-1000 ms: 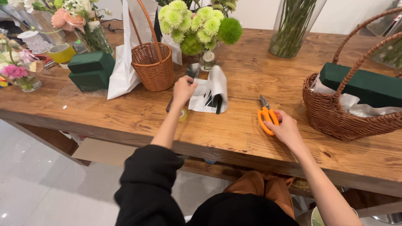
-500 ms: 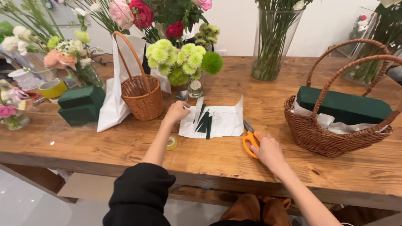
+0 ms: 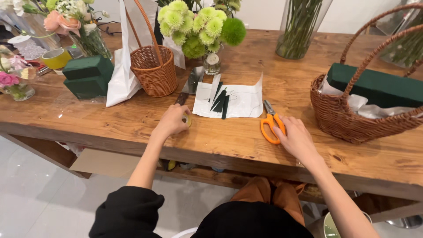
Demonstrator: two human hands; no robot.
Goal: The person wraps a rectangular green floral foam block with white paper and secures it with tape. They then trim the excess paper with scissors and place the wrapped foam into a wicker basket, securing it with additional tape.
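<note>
My left hand (image 3: 172, 120) rests on the wooden table (image 3: 229, 141), its fingers closed around a small roll of clear tape (image 3: 187, 120). My right hand (image 3: 296, 137) lies flat with its fingers on the orange-handled scissors (image 3: 270, 123). Between the hands lies a white sheet of paper (image 3: 242, 101) with dark green strips (image 3: 221, 102) on it. A knife (image 3: 190, 84) lies just beyond my left hand.
A small wicker basket (image 3: 155, 72) stands in a white paper bag (image 3: 121, 75) at the back left, beside green foam blocks (image 3: 88, 76). A large wicker basket (image 3: 352, 114) holding a foam block stands at right. Vases of flowers (image 3: 200, 31) line the back.
My left hand has drawn back from the paper toward the table's front, with the tape roll under its fingers. The right hand stays at the scissors. The view has shifted.
</note>
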